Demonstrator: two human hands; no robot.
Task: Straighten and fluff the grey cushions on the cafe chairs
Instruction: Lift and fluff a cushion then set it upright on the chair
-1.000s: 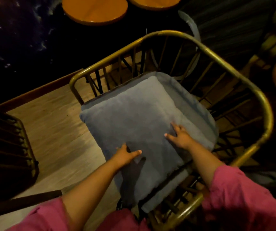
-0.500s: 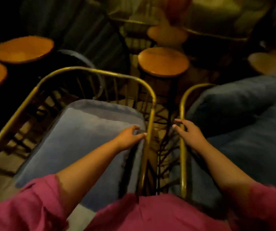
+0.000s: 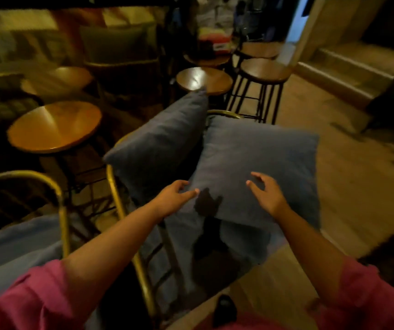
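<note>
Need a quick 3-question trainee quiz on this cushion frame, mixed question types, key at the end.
1. True or false: the right hand is closed tight around a cushion corner.
2. Multiple choice: the front cushion lies A) flat inside the chair frame, B) tilted, hanging past the seat toward the wooden floor, C) on a round table.
3. Fill in: the left hand reaches near the seam between the front cushion and the ____ cushion.

Key: 1 false, fingers spread open above the fabric; 2 B; 3 back.
</note>
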